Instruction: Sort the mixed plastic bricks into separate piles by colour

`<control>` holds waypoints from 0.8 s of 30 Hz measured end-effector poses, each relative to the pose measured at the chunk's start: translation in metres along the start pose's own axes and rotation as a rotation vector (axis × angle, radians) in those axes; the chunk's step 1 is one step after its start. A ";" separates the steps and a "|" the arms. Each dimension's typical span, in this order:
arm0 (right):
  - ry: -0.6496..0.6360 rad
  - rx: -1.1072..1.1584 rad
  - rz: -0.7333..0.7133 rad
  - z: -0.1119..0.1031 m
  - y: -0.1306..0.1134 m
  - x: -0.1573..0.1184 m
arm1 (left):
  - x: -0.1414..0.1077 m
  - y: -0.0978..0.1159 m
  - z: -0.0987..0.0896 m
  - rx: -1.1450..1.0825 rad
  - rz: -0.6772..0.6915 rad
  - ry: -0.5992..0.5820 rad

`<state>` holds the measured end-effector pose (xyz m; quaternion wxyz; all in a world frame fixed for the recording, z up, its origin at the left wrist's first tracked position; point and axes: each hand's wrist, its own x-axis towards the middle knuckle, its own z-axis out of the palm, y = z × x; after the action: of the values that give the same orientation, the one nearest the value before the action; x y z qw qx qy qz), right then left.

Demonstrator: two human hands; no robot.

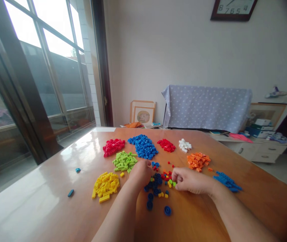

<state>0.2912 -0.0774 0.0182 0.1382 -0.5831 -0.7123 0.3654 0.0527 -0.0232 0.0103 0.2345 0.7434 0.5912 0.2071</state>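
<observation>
A mixed heap of small building blocks (156,183), with dark blue wheels, red, yellow, orange and green pieces, lies on the table between my hands. My left hand (140,173) is at the heap's far left side, beside the lime-green block pile (123,162). Its fingers are curled closed, and whatever they pinch is hidden. At the heap's right edge, my right hand (187,180) touches down with fingers bent together, close to some green and yellow blocks (171,183). I cannot make out what lies in its grip. A single blue wheel (167,210) sits nearer to me.
Sorted piles ring the heap: yellow blocks (106,185), red blocks (113,147), blue wheels (145,146), more red pieces (166,145), white pieces (185,145), orange blocks (198,161) and long blue blocks (227,182). Two teal pieces, one a flat block (70,193), lie left on the glossy table (42,215).
</observation>
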 end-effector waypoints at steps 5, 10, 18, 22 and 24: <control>0.024 -0.068 -0.044 0.005 -0.003 0.004 | -0.003 0.005 -0.005 0.032 0.009 -0.015; 0.041 -0.080 -0.065 0.007 -0.001 0.007 | -0.004 0.004 -0.004 0.018 0.011 0.001; 0.106 -0.110 -0.079 0.010 -0.008 0.008 | -0.003 0.006 -0.002 0.001 0.044 0.017; 0.173 -0.157 -0.101 0.014 -0.007 0.011 | -0.005 0.011 -0.005 -0.003 0.051 0.006; 0.179 -0.148 -0.101 0.015 -0.005 0.013 | -0.005 0.010 -0.003 -0.016 0.070 0.009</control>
<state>0.2748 -0.0712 0.0088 0.1764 -0.5852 -0.7506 0.2509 0.0581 -0.0294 0.0184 0.2305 0.7609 0.5640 0.2233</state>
